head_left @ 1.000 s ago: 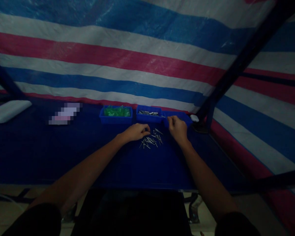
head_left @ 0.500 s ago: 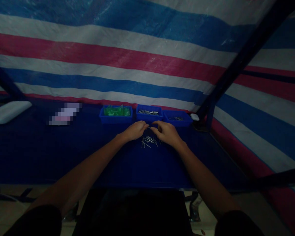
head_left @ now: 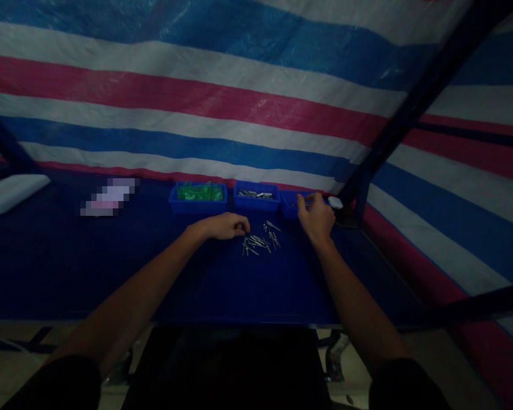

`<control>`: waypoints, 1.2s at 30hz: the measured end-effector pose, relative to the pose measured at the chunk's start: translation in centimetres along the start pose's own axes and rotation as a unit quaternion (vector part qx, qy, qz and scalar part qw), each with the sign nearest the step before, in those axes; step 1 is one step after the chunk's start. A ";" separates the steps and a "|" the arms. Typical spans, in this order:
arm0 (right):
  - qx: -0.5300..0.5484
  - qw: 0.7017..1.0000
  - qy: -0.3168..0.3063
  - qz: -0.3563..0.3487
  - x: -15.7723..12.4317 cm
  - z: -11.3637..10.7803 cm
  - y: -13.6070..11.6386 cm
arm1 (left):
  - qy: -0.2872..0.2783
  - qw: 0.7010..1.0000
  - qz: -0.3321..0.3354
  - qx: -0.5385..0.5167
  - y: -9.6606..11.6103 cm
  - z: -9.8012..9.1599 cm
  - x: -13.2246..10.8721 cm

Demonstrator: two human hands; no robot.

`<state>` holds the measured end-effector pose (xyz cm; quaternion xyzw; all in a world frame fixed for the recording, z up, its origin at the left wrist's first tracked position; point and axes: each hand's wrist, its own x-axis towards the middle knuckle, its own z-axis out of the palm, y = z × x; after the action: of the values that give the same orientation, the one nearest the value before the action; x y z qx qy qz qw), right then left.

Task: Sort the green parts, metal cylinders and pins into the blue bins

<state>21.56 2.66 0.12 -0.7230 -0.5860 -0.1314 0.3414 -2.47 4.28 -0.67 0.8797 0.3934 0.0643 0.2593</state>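
Observation:
Thin metal pins, like blind rivets point(head_left: 256, 243), lie in a loose pile on the blue table point(head_left: 239, 290). My left hand point(head_left: 227, 226) is at the pile's left edge with its fingers curled in; whether something small is in them is hidden. Over the right blue bin point(head_left: 289, 212) is my right hand point(head_left: 318, 219), thumb and fingers apart, with nothing visible between them. This bin has a few small metal pieces in it, partly covered by the hand. The middle blue bin point(head_left: 256, 204) contains short silvery metal pieces.
A third blue bin point(head_left: 196, 208) at the left holds green plastic pieces point(head_left: 200, 192). Beyond the right bin sits a small white object point(head_left: 335, 202). Far left are a white case-like object point(head_left: 15, 192) and a blurred-out item point(head_left: 109, 197). Striped sheeting point(head_left: 196, 97) hangs behind the table.
My hands were together above the pile with a thin pin between them. They have parted: the right moved right to the bin, the left slightly left, uncovering more pins.

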 end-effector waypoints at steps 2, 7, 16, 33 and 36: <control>-0.006 0.999 -0.003 0.038 0.2 0.0 0.7 | -0.019 1.000 0.010 0.014 -0.2 -0.1 -0.3; 0.050 0.997 -0.042 -0.035 -1.1 -0.2 -1.2 | -0.001 0.999 0.028 0.039 -0.3 0.3 -0.5; 0.136 0.915 -0.219 -0.310 -3.8 0.0 -4.2 | 0.044 0.999 -0.021 -0.018 -0.6 0.1 -0.3; 0.054 0.997 -0.017 -0.059 0.2 0.2 -0.5 | -0.036 0.998 0.056 -0.015 0.8 -0.6 -1.3; 0.030 0.999 -0.022 0.018 1.2 0.4 1.4 | -0.065 0.995 0.076 0.019 1.4 -0.7 -1.9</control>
<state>23.12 3.75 0.05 -0.7259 -0.5837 -0.0917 0.3520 -3.03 2.43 0.79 0.9140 0.3093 0.0194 0.2617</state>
